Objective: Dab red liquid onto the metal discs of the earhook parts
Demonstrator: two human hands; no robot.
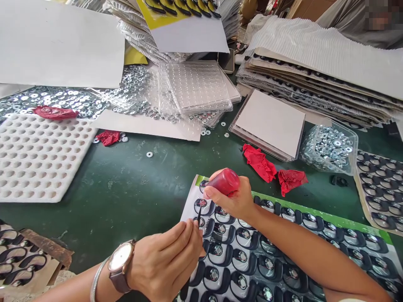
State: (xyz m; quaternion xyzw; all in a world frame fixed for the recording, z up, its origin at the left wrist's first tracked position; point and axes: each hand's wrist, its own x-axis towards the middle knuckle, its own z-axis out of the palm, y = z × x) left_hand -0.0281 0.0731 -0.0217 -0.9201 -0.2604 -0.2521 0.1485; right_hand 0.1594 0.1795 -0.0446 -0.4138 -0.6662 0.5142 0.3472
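My left hand (166, 256), with a watch on its wrist, pinches slim black pointed tweezers (199, 214). Their tip meets a round metal piece (201, 203) near the upper left corner of a card. My right hand (237, 201) is wrapped around a red squeeze bottle (224, 181), tilted with its base up and its nozzle end down beside the same piece; the nozzle itself is hard to make out. Under both hands lies the green-edged card (192, 197), bearing rows of black curved pieces (220, 274) with shiny round centres. My right forearm covers part of it.
Crumpled red scraps (258, 162) lie beyond the card. Behind are a clear tub of washers (330, 144), stacked sheets (270, 121) and clear blister trays (198, 86). To the left sit a white dimpled tray (40, 159) and scattered washers (63, 98).
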